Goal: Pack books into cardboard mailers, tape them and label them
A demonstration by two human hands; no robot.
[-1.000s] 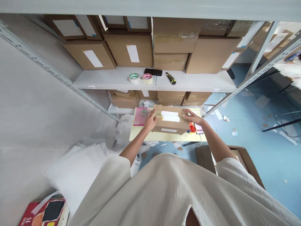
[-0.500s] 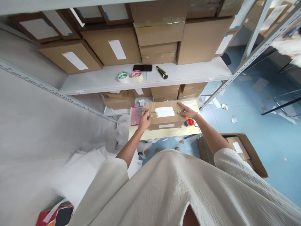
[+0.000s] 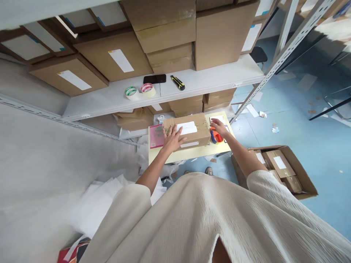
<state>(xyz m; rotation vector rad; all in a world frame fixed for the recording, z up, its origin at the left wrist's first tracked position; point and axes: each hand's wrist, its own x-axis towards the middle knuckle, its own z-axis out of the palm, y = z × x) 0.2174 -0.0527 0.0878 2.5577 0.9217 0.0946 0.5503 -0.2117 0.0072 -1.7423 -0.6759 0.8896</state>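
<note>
A taped cardboard box (image 3: 201,136) with white labels lies on a small pale yellow table (image 3: 181,157). My left hand (image 3: 172,139) rests on the box's left part, fingers spread across its top and front edge. Off the box's right end, my right hand (image 3: 219,128) hovers with fingers apart and nothing visible in them. Just below that hand is a red and blue tape dispenser (image 3: 216,137); whether the two touch, I cannot tell. A pink sheet (image 3: 156,137) lies left of the box.
The shelf (image 3: 208,78) above the table bears two tape rolls (image 3: 148,90), a black phone (image 3: 155,79), a yellow-black utility knife (image 3: 178,83) and several cartons. A large open carton (image 3: 307,182) with smaller boxes stands on the floor at right. White packing sheets (image 3: 101,201) pile up at left.
My right hand has come off the box's right end and moved over the tape dispenser. The left hand has gone from gripping the box's left end to lying flat on it. The view has shifted.
</note>
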